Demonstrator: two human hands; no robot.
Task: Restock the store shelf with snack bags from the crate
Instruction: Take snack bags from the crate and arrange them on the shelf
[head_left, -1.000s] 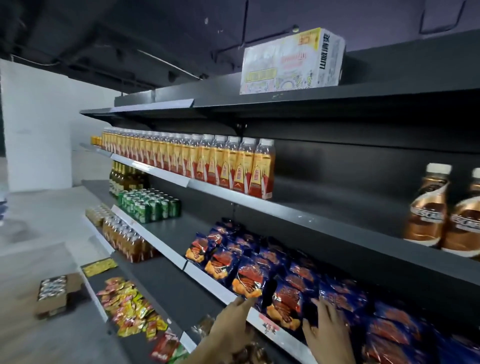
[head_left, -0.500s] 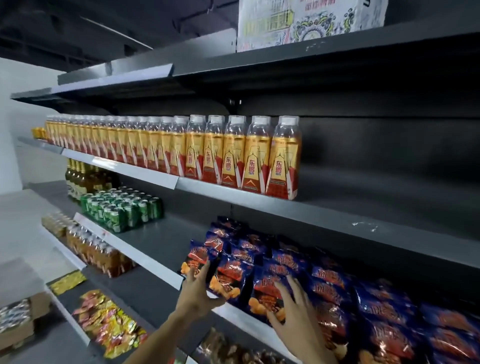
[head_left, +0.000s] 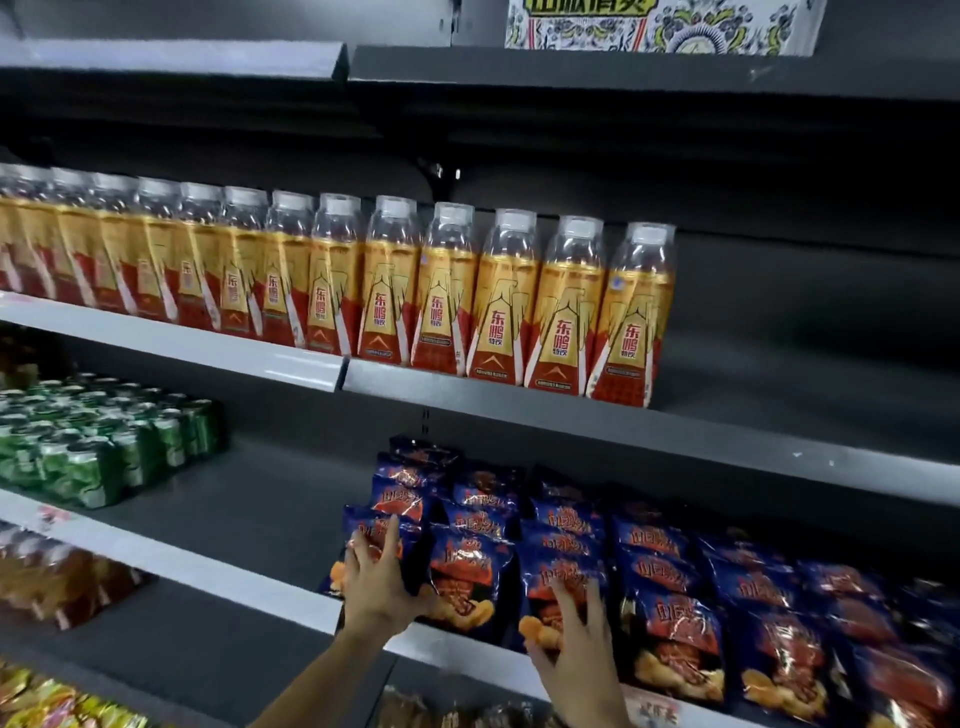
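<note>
Dark blue snack bags (head_left: 665, 587) with red print stand in rows on the middle shelf (head_left: 249, 587), filling its right half. My left hand (head_left: 379, 587) lies with spread fingers against the leftmost front bag (head_left: 374, 535). My right hand (head_left: 576, 654) presses flat on the front of another bag (head_left: 561, 582) two columns to the right. A front bag (head_left: 467, 577) stands between the two hands. No crate is in view.
Yellow and red drink bottles (head_left: 493, 306) line the shelf above. Green cans (head_left: 88, 447) sit at the left of the snack shelf, with bare shelf between them and the bags. A printed carton (head_left: 660, 26) rests on the top shelf. Packaged goods (head_left: 57, 577) fill lower shelves.
The view has swung right and closer to the shelf. Both hands rose from the shelf's front edge onto the fronts of the snack bags.
</note>
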